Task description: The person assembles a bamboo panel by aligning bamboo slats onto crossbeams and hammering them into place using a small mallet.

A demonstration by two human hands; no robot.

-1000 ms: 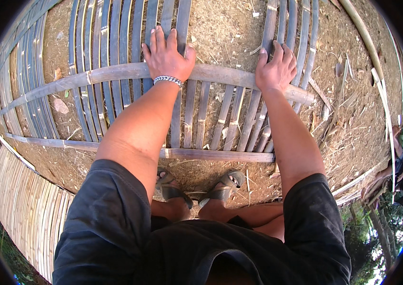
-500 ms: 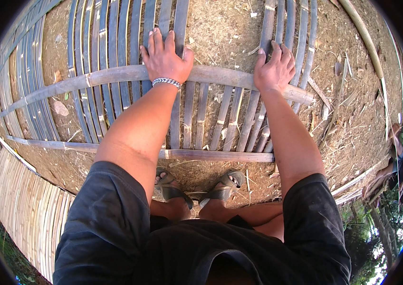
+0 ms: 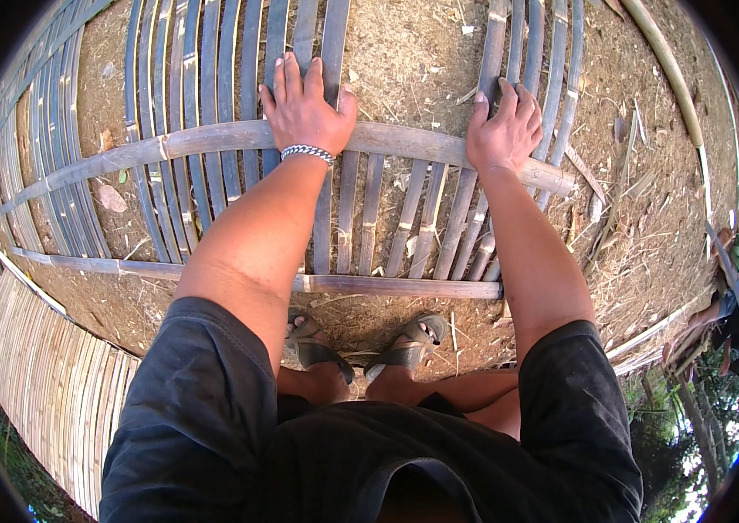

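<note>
A bamboo frame of long grey-blue slats (image 3: 202,105) lies over the ground in front of me, its slats crossed by a thick bamboo pole (image 3: 213,138). My left hand (image 3: 310,113), with a chain bracelet at the wrist, presses flat where the pole crosses the slats, fingers forward and thumb out. Farther right, my right hand (image 3: 505,131) rests over the same pole near its right end, fingers spread and a little bent on the bamboo slats there. Neither hand holds a loose thing. A wide gap without slats beyond the pole separates the hands.
A second bamboo crosspiece (image 3: 404,287) runs just ahead of my sandalled feet (image 3: 409,349). At the lower left lies a panel of pale bamboo strips (image 3: 47,375). A long pole (image 3: 670,70) lies at the right. Another person (image 3: 731,296) shows partly at the right edge.
My hands stay in the same places on the bamboo. At the right edge, a long thin strip beside the other person has come into sight.
</note>
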